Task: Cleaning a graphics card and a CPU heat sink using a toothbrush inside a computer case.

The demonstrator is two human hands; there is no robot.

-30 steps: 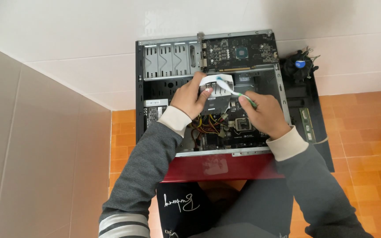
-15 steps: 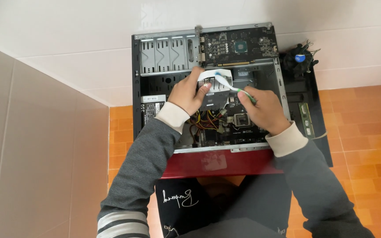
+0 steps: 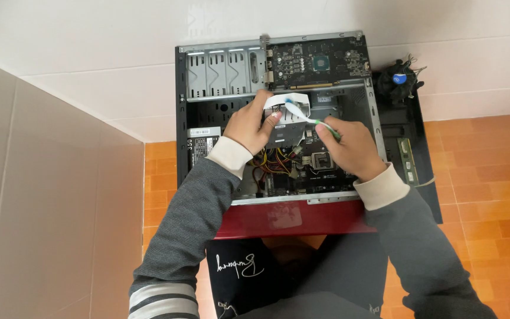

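White part (image 3: 287, 112) pinched in left hand (image 3: 252, 125) above open computer case (image 3: 182, 118). Green-handled brush (image 3: 311, 120) in right hand (image 3: 349, 147), grip pressed shut, bristles touching part.

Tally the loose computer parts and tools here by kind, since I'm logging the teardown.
Open computer case: 1
Graphics card: 1
Cooler fan: 1
Memory stick: 1
Toothbrush: 1
White part in the left hand: 1
Total: 6

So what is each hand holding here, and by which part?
The right hand grips a toothbrush by its green handle end. The left hand pinches a small white part inside the open computer case by its left edge.
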